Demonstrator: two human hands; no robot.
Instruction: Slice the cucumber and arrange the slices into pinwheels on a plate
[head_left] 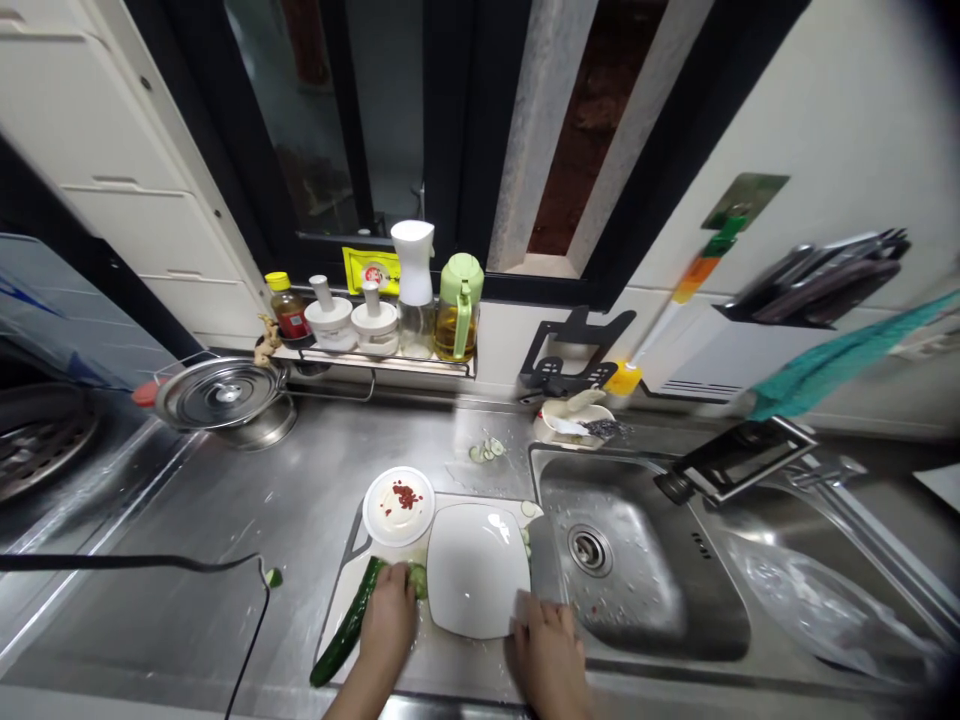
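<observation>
A long green cucumber (349, 625) lies slantwise on the white cutting board (450, 665) near the counter's front edge. My left hand (388, 625) presses down on its upper end with fingers curled, beside some cut green pieces (418, 580). My right hand (549, 655) is closed round the handle of a cleaver (544, 568), whose broad grey blade stands at the right edge of a white square plate (474, 568). The plate rests on the board between my hands. A small round plate (398, 505) with red bits sits just behind it.
A steel sink (637, 570) with a tap (739, 460) lies right of the board. A lidded pot (221, 398) stands at the back left. A shelf with bottles and jars (375, 320) runs under the window. Cucumber slices (486, 450) lie on the counter. A black cable (150, 565) crosses the left.
</observation>
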